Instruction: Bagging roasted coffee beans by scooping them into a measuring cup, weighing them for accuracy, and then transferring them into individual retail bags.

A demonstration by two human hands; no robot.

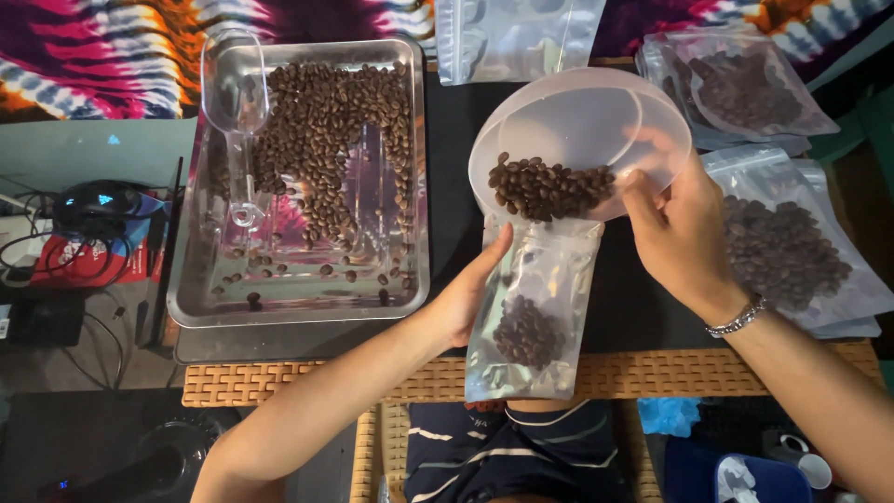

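My right hand (684,233) grips the rim of a translucent plastic bowl (577,126), tilted so its dark coffee beans (549,189) gather at the lower edge. Directly under that edge stands a clear zip pouch (549,279) with a small heap of beans (528,333) at its bottom. My left hand (470,293) holds the pouch by its left side near the mouth. The bowl's lip touches or overlaps the pouch opening.
A steel tray (303,312) at the left holds scattered beans and a clear plastic scoop (235,93). Filled pouches (787,251) lie at the right, another (740,84) at the back right, and an empty pouch (517,37) behind the bowl. A computer mouse (98,205) sits far left.
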